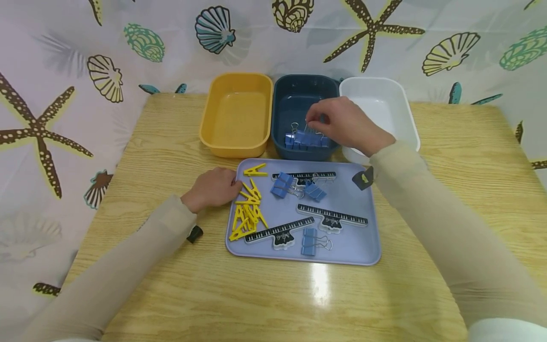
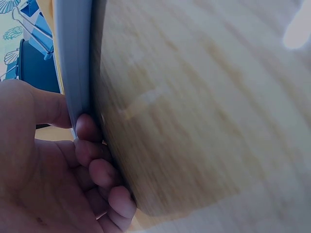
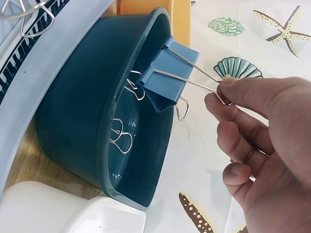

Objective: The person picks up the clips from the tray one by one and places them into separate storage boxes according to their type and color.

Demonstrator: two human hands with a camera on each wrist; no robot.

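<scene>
Over the dark blue bin (image 1: 279,95), my right hand (image 1: 344,121) pinches the wire handle of a blue binder clip (image 3: 170,73) between thumb and forefinger. More blue binder clips (image 1: 295,142) lie in that bin, mostly hidden in the right wrist view except for their wire loops. My left hand (image 1: 218,187) grips the left rim of the lavender tray (image 1: 354,247), thumb on one side and curled fingertips (image 2: 104,173) against the other. Yellow clothespins (image 1: 245,216), black-and-white piano-keyboard clips (image 1: 279,232) and blue binder clips (image 1: 309,242) lie on the tray.
A yellow bin (image 1: 235,147) stands left of the dark blue one, and a white bin (image 1: 406,109) stands to its right, partly behind my right forearm. All rest on a wooden table (image 1: 192,294) before a seashell-patterned cloth (image 1: 256,38).
</scene>
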